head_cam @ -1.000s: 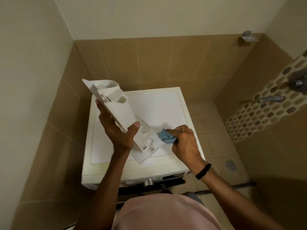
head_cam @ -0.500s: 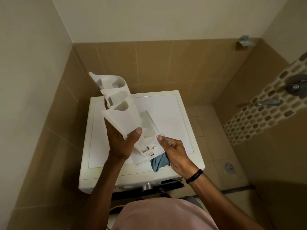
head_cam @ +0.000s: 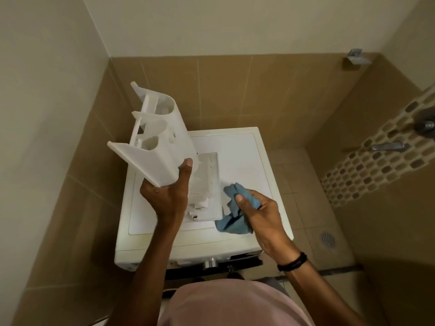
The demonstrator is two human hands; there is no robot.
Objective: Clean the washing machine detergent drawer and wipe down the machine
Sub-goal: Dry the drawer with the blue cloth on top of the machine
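My left hand [head_cam: 168, 198] grips the white detergent drawer [head_cam: 160, 137] by its lower end and holds it tilted up above the white washing machine [head_cam: 247, 156], compartments facing me. A flat white drawer insert [head_cam: 209, 184] lies on the machine's top, just right of my left hand. My right hand [head_cam: 263, 212] holds a crumpled blue cloth [head_cam: 233, 217] over the top's front right part, beside the insert; the cloth's lower end hangs onto the lid.
The machine stands in a narrow tiled corner, with walls close on the left and behind. To the right lie floor tiles with a round drain [head_cam: 327, 238]. Metal taps [head_cam: 388, 146] stick out of the mosaic strip on the right wall.
My left hand has raised the drawer and turned its open side more toward me. My right hand has come off the insert and regripped the blue cloth, bunched, slightly further right.
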